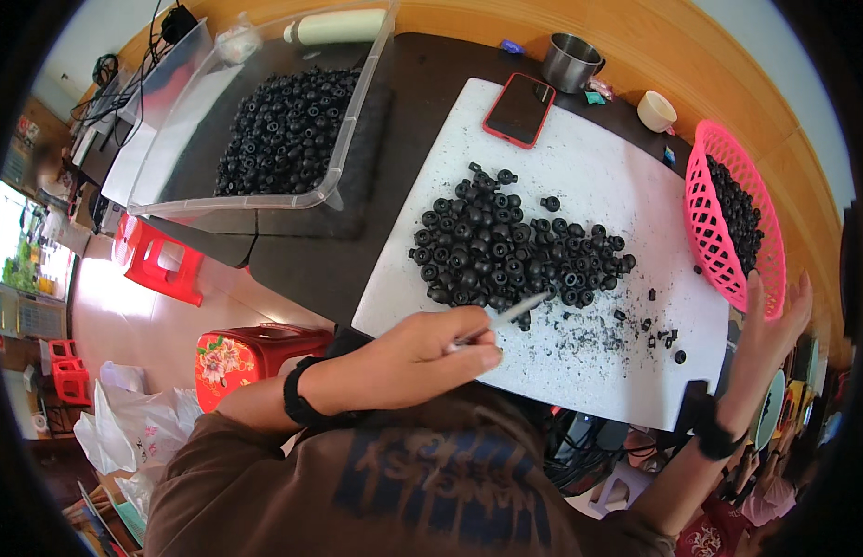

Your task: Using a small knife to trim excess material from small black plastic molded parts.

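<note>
My left hand (pixel 436 357) is closed around a slim, pale, knife-like tool (pixel 524 307). Its narrow tip points right, over the near edge of a heap of small round black plastic parts (pixel 492 246) with holes in them. The heap lies on a white board (pixel 626 186). At the far right, my right hand (pixel 775 311) is at the near end of a pink lattice basket (pixel 719 232), its thumb and fingers on either side of the rim. More small black pieces (pixel 736 215) lie inside the basket.
Black crumbs and a few loose bits (pixel 663 337) lie on the board's near right. A red-edged phone (pixel 519 110) rests at its far edge, with a metal mug (pixel 571 62) and white cup (pixel 656 111) beyond. A clear bin (pixel 334 181) of black parts stands left.
</note>
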The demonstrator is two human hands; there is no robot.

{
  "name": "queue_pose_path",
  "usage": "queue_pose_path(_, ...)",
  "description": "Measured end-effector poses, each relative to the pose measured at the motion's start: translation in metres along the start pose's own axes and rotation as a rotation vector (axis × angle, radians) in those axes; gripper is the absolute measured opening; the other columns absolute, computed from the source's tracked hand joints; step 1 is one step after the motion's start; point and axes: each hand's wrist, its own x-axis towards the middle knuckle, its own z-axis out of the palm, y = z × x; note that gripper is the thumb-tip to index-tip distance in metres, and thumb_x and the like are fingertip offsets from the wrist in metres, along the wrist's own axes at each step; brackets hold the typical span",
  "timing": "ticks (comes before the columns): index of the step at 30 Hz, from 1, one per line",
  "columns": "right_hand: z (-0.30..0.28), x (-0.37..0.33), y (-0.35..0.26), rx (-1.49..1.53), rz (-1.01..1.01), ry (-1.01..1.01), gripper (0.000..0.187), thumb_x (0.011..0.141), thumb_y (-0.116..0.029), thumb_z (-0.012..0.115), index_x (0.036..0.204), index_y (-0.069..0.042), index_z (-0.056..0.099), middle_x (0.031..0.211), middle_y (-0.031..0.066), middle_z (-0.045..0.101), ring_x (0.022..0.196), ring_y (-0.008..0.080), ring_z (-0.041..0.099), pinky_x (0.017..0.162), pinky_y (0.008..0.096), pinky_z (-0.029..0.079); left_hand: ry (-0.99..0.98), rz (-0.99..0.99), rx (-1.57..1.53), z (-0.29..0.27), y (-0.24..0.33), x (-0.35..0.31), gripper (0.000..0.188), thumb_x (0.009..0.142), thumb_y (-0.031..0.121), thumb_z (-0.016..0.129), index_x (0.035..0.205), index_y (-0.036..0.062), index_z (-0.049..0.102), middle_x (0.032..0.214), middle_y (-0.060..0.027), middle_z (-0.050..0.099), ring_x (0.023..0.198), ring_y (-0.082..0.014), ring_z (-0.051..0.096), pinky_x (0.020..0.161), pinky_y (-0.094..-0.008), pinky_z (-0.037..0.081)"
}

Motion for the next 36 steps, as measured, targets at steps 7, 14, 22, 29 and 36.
queue_pose_path(7, 0.025, -0.096, -0.066, 0.204, -0.296, -0.595, 0.038, 0.073, -0.004, 0.065, 0.109, 0.002, 0.054, 0.112, 0.0193, 0.053, 0.101, 0.0355, 0.051, 0.089, 0.0418, 0.04, 0.021, -0.188, -0.109, -0.01, -0.017, -0.007, 0.021, 0.092, 0.025, 0.053, 0.089, 0.0033, 0.051, 0.074, 0.0021, 0.046, 0.069, -0.0046, 0.039, 0.06, -0.0215, 0.035)
queue_pose_path(14, 0.052, -0.106, -0.091, 0.201, -0.295, -0.627, 0.034, 0.074, -0.004, 0.064, 0.106, 0.0, 0.055, 0.095, 0.0155, 0.054, 0.087, 0.0329, 0.053, 0.075, 0.0408, 0.045, -0.035, -0.098, -0.057, -0.004, -0.019, -0.004, 0.015, 0.092, 0.019, 0.053, 0.09, 0.0043, 0.052, 0.078, 0.0037, 0.046, 0.072, -0.0037, 0.04, 0.065, -0.0202, 0.036)
queue_pose_path(22, 0.062, -0.105, -0.083, 0.242, -0.189, -0.686, 0.022, 0.075, -0.004, 0.064, 0.095, 0.0, 0.056, 0.088, 0.015, 0.056, 0.082, 0.0335, 0.055, 0.071, 0.0406, 0.046, -0.039, -0.098, 0.016, -0.004, -0.015, -0.002, 0.017, 0.09, 0.019, 0.054, 0.09, 0.002, 0.052, 0.078, -0.0009, 0.051, 0.073, -0.0063, 0.044, 0.065, -0.0234, 0.039)
queue_pose_path(29, 0.027, -0.102, -0.093, 0.665, 0.184, -0.751, 0.021, 0.079, -0.003, 0.064, 0.098, 0.0, 0.057, 0.087, 0.0077, 0.055, 0.077, 0.017, 0.053, 0.067, 0.0281, 0.043, -0.09, -0.04, -0.009, -0.001, 0.005, 0.006, 0.013, 0.091, 0.015, 0.053, 0.086, 0.0027, 0.052, 0.077, 0.0011, 0.05, 0.072, -0.0049, 0.043, 0.064, -0.0223, 0.037)
queue_pose_path(36, -0.026, -0.124, -0.096, 1.386, 0.633, -0.812, 0.026, 0.085, 0.001, 0.058, 0.11, 0.005, 0.052, 0.103, 0.0092, 0.057, 0.089, 0.0107, 0.052, 0.081, 0.024, 0.041, -0.209, 0.087, -0.121, 0.016, 0.025, 0.018, 0.013, 0.092, 0.014, 0.053, 0.089, 0.0017, 0.051, 0.079, 0.0001, 0.051, 0.072, -0.0044, 0.043, 0.063, -0.0218, 0.037)
